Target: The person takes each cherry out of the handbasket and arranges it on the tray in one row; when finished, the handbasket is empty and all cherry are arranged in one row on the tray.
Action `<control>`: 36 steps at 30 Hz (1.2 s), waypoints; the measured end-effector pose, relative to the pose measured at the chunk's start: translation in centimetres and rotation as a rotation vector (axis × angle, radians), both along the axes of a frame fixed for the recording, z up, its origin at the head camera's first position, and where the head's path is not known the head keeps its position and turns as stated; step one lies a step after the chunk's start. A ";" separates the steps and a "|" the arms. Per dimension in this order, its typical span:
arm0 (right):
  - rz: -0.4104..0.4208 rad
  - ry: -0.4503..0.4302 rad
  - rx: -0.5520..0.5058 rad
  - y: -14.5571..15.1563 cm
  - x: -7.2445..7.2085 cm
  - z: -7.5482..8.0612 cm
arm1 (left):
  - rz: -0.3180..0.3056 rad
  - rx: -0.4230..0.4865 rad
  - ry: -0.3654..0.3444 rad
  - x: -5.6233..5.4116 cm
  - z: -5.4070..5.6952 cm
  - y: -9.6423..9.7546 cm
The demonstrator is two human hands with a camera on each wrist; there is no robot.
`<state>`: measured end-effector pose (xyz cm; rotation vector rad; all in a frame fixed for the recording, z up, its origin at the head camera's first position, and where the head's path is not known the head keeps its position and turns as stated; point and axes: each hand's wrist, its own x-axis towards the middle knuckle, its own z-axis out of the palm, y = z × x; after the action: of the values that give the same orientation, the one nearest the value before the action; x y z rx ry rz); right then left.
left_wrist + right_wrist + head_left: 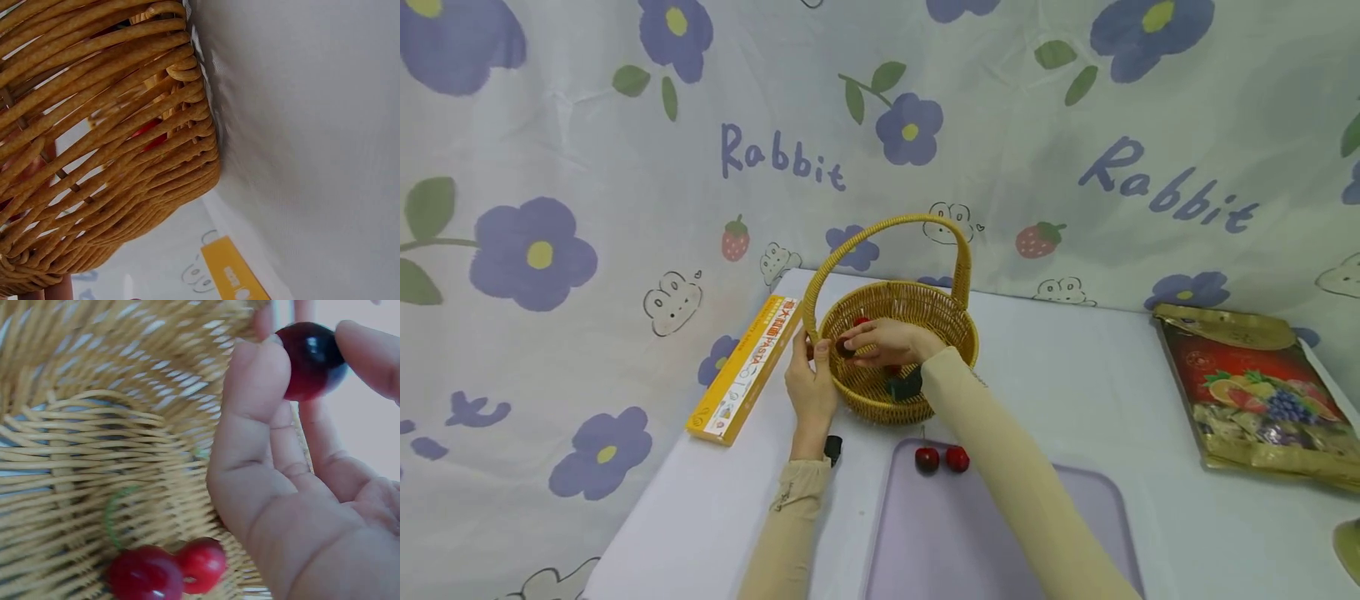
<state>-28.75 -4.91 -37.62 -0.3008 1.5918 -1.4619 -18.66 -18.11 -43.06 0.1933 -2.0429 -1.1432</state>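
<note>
To the right of a long yellow-and-white cardboard box [745, 371], the left hand [812, 392] is set against a round golden wicker basket [880, 412], its fingers' grip unclear; near the basket's rim, a round dark-red cherry [846, 347] is pinched by the right hand's [891, 340] fingers; two red cherries [927, 460] are seen on a lilac tray [951, 542].

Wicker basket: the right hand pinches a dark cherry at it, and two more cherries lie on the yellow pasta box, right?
Not quite: as the head view shows, those two cherries lie on the lilac tray, not on the yellow pasta box. The right hand does pinch a dark cherry at the wicker basket.
</note>
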 end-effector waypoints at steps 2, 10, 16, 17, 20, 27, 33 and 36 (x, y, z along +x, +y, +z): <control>-0.044 -0.014 -0.062 0.6 -0.2 0.6 | -0.001 0.008 0.008 0.0 0.0 0.0; -0.188 -0.103 -0.381 5.5 -0.5 3.0 | -0.004 0.023 0.001 -0.1 0.0 0.3; -0.282 -0.258 -0.644 10.3 -0.2 3.7 | -0.016 0.030 -0.013 0.0 0.1 0.3; -0.311 -0.282 -0.676 11.0 -0.1 3.7 | -0.020 0.032 -0.011 0.0 0.1 0.3; -0.368 -0.324 -0.745 13.2 0.3 3.4 | -0.018 0.028 -0.007 0.0 0.2 0.4; -0.404 -0.316 -0.828 17.5 1.8 2.0 | -0.022 0.032 -0.005 0.0 0.1 0.4; -0.343 -0.047 -0.595 20.1 4.5 1.3 | -0.025 0.038 0.013 -0.2 0.0 0.3; -0.287 0.095 -0.469 21.0 5.9 0.6 | -0.024 0.034 0.023 -0.3 0.2 0.2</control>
<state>-22.81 16.11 -37.06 -0.4263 1.3895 -2.0716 -18.95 -17.91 -42.88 0.1720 -2.0119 -1.1897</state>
